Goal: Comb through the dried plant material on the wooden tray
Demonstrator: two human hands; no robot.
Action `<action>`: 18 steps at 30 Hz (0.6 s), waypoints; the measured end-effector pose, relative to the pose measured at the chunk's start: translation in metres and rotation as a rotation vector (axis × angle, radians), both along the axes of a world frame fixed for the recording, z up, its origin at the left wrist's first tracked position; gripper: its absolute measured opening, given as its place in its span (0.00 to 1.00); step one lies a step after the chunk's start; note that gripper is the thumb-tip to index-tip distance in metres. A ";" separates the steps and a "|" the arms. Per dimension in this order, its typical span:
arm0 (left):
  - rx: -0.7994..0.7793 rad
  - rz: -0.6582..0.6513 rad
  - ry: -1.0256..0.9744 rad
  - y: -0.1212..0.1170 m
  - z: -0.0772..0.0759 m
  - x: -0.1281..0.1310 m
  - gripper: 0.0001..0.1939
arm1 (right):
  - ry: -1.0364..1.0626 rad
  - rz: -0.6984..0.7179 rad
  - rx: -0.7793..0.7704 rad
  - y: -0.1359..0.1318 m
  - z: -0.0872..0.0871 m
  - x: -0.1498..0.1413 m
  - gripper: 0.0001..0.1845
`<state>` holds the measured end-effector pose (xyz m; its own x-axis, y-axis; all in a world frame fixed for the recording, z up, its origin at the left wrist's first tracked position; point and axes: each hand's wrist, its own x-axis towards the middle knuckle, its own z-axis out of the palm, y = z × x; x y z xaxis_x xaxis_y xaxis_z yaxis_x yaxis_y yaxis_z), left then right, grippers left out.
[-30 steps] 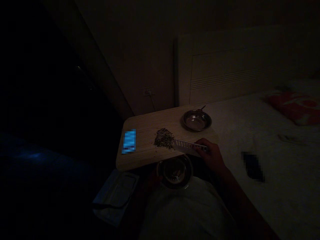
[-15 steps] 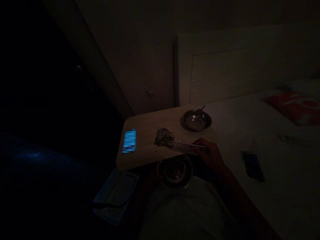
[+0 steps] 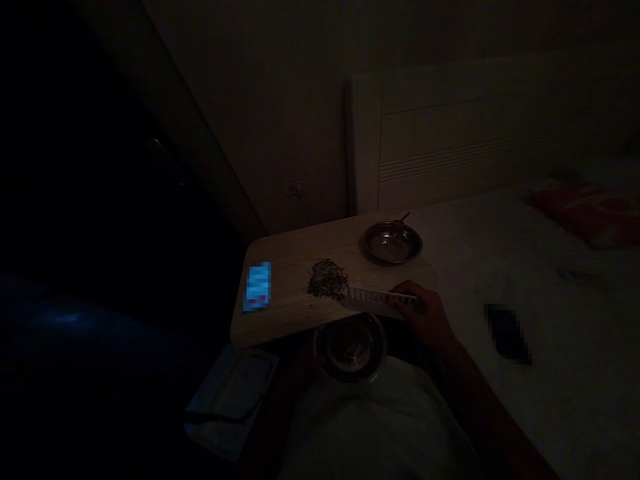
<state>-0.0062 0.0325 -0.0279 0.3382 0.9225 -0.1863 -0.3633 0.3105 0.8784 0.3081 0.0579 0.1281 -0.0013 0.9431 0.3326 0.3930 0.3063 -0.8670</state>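
Observation:
In dim light, my right hand (image 3: 424, 310) is closed around one end of a pale, flat strip with a row of slots (image 3: 373, 296); its exact kind is hard to make out. The strip's far end meets the right edge of a loose pile of small dark and pale bits (image 3: 327, 279), perhaps seeds or grains, on a wooden tabletop (image 3: 285, 250). Below the table's near edge, a round metal bowl (image 3: 350, 348) rests at my lap with a few bits inside. My left hand (image 3: 311, 365), mostly lost in shadow, grips this bowl's left rim.
A second metal bowl (image 3: 393, 243), with a handle-like piece behind it, stands at the table's back right. A lit, blurred screen (image 3: 257, 287) lies at the left end. Below left is a pale container (image 3: 230, 400). A bed (image 3: 575, 320) is on the right.
The slotted strip and my right hand have shifted slightly right and toward me at the pile's edge. My left hand and the lap bowl stay nearly in place.

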 end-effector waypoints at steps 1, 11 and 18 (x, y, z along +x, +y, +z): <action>0.002 0.004 0.006 0.000 -0.002 -0.001 0.36 | 0.012 -0.035 0.007 -0.001 -0.001 0.000 0.08; -0.046 0.012 0.006 0.000 -0.004 -0.001 0.36 | -0.026 -0.053 0.030 0.001 -0.004 -0.004 0.06; -0.068 0.036 0.018 0.001 -0.003 -0.001 0.35 | -0.005 0.004 -0.018 -0.006 -0.010 -0.010 0.06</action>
